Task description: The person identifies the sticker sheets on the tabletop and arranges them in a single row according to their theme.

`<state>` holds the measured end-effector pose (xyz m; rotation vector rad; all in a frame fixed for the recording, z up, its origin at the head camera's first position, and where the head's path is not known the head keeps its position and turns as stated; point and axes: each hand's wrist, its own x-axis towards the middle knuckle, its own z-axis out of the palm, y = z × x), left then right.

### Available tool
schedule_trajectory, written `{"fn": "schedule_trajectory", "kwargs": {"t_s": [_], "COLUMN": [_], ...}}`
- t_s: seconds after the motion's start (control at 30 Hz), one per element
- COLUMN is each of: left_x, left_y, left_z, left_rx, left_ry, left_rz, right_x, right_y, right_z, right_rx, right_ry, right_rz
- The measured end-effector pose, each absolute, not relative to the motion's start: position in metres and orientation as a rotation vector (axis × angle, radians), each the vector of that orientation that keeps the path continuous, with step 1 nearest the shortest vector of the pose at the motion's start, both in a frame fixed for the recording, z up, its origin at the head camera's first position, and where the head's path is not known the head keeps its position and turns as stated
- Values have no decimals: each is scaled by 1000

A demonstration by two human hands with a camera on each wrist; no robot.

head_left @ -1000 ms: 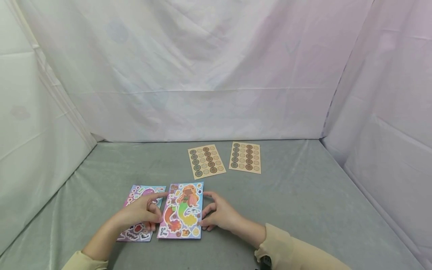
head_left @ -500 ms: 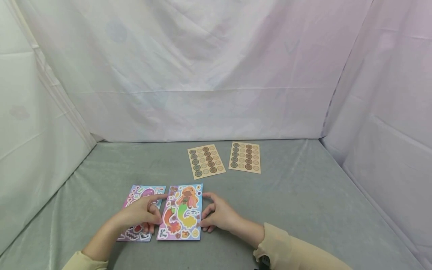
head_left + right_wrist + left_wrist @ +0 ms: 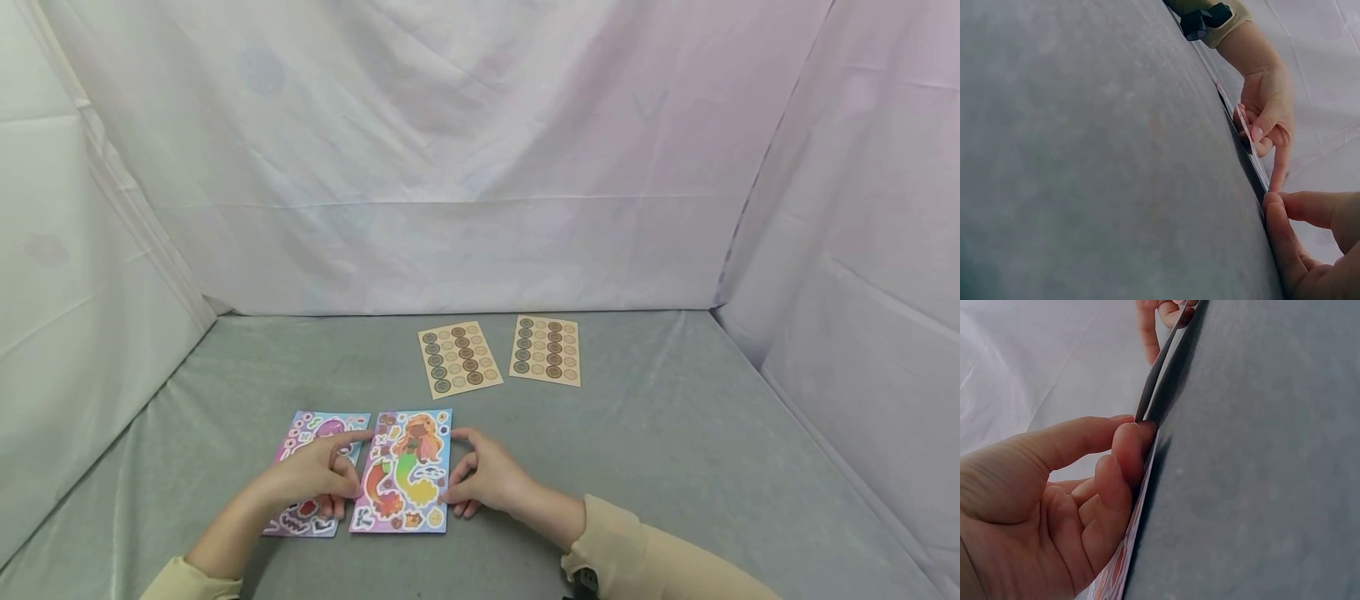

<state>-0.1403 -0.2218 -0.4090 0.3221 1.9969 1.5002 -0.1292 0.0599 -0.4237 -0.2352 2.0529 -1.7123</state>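
Observation:
A glossy mermaid sticker sheet (image 3: 411, 479), with a yellow-green tail and an orange tail printed on it, lies between my two hands in the head view. My left hand (image 3: 313, 473) pinches its left edge between thumb and fingers, index finger stretched along the edge. On the opposite edge, my right hand (image 3: 491, 475) pinches it the same way. The left wrist view shows the sheet edge-on, slightly raised over the cloth, in the left thumb and fingers (image 3: 1125, 447). Under my left hand lies a second sticker sheet (image 3: 288, 523) with a purple figure, partly covered.
Two tan sheets of round stickers lie further back: a tilted left sheet (image 3: 460, 360) and a straighter right sheet (image 3: 544, 350). Grey cloth (image 3: 675, 467) covers the table. White curtains (image 3: 480, 250) enclose the back and sides.
The mermaid sheet has dropped very slightly toward me and the cloth. Both hands keep their pinch on its edges and have hardly moved.

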Motion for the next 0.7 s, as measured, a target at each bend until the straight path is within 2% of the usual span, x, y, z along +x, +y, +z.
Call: {"fn": "schedule_trajectory", "kwargs": {"t_s": [0.7], "left_x": [-140], "left_y": [-222], "left_z": [-409], "left_rx": [352], "left_ry": [2004], "left_rz": [1496], "right_x": [-129], "right_y": [63], "right_z": [-423], "right_rx": [-234], "right_ry": [2055], "right_rz": [-1669]}}
